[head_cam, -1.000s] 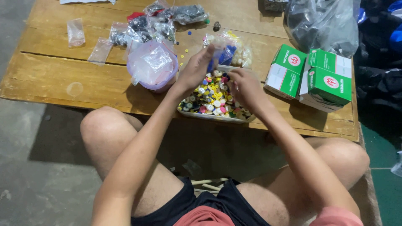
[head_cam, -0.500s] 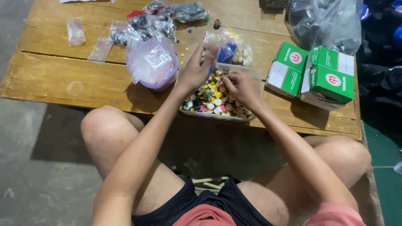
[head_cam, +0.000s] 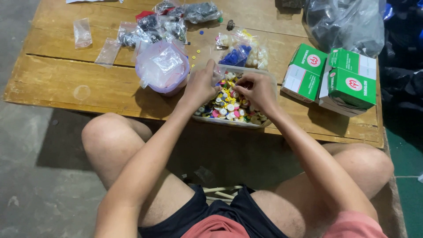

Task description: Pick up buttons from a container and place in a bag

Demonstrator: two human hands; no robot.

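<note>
A clear shallow tray (head_cam: 269, 122) full of small round pieces in yellow, pink, white and green (head_cam: 229, 108) sits at the near edge of a wooden table (head_cam: 66, 83). My left hand (head_cam: 200, 83) hovers over the tray's left end, fingers closed on a small clear plastic bag (head_cam: 217, 70). My right hand (head_cam: 257, 90) is over the tray's right half, fingertips pinched together on a small piece beside that bag; the piece itself is too small to make out.
A pink tub lined with a plastic bag (head_cam: 162, 68) stands left of the tray. Behind lie several filled small bags (head_cam: 240, 50) and empty ones (head_cam: 82, 31). Green-and-white boxes (head_cam: 335, 77) are stacked at right, a large grey bag (head_cam: 343, 22) behind them.
Both hands have shifted slightly toward the near side of the tray and closer together; the small bag stays in my left hand.
</note>
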